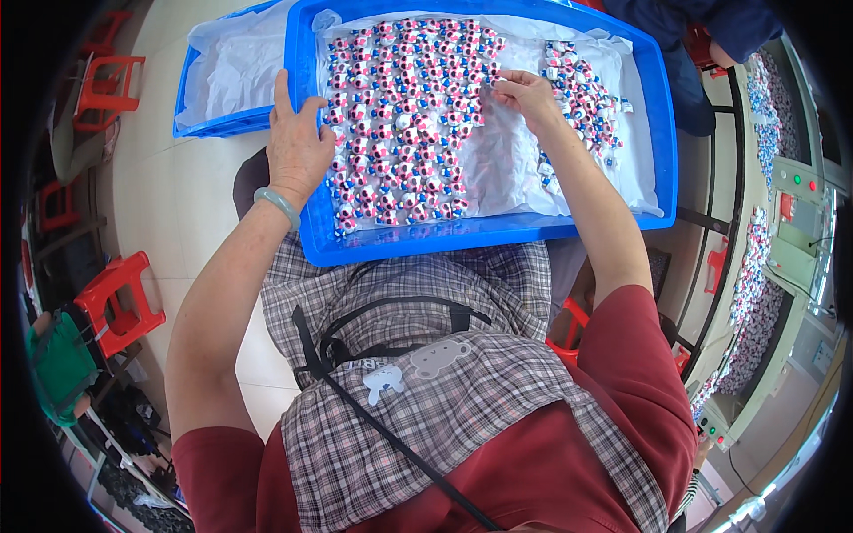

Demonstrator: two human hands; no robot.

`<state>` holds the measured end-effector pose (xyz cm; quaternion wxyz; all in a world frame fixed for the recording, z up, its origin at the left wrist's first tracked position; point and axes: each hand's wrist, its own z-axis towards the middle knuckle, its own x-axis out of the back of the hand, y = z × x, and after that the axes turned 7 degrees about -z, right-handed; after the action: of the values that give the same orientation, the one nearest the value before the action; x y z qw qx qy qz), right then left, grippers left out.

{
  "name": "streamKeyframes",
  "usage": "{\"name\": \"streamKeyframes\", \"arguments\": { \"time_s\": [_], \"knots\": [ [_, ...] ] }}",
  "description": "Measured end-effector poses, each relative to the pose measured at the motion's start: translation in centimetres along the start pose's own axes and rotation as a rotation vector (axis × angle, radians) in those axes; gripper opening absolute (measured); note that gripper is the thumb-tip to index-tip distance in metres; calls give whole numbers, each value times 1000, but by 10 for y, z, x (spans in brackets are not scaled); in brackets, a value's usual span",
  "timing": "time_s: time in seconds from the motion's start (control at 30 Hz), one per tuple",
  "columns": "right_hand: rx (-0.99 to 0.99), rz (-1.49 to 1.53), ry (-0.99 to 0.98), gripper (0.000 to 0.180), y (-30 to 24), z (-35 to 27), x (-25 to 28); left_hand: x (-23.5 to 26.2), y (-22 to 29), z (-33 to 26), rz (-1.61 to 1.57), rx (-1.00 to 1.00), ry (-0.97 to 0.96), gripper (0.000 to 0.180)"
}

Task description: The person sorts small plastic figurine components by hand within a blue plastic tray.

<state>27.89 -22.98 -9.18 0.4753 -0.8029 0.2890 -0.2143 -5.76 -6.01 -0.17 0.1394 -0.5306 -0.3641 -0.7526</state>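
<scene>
1. A blue tray [313, 233] is held on the lap, lined with a clear plastic sheet [511, 164]; it sits at 12 o'clock in the view.
2. Small pink-and-white figurines [400, 115] are packed in rows across the tray's left half; a looser cluster [582, 98] lies toward 1 o'clock near the tray's right wall.
3. Left hand [298, 147]: laid flat over the tray's left rim at about 11 o'clock, fingers extended and open, touching the edge rows. Nothing is gripped. A pale green bangle [277, 204] is worn at the wrist.
4. Right hand [526, 93]: at 12–1 o'clock, fingertips pinched together at the right edge of the packed rows. Whether a figurine or the sheet is pinched cannot be told.
5. A second blue tray [191, 84] with a white liner is seen at 10–11 o'clock, just beside the first.
6. Red stools [120, 298] stand on the floor at 9 o'clock.
7. A machine bench [800, 209] with more figurines is seen at 3 o'clock.
</scene>
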Motion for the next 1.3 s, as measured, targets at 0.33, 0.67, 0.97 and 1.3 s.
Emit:
{"name": "streamKeyframes", "arguments": {
  "time_s": [0.33,0.67,0.97,1.3],
  "knots": [
    [65,-188,103,11,-1,-2,4,1,1,1,-7,-10,-2,31],
    [748,-1779,296,20,-34,17,75,3,3,2,2,-1,-19,31],
    [792,-1685,316,23,-46,10,63,1,7,4,12,27,-28,32],
    [63,-405,-53,25,-7,-36,17,1,4,2,5,37,-32,34]
  ]
}}
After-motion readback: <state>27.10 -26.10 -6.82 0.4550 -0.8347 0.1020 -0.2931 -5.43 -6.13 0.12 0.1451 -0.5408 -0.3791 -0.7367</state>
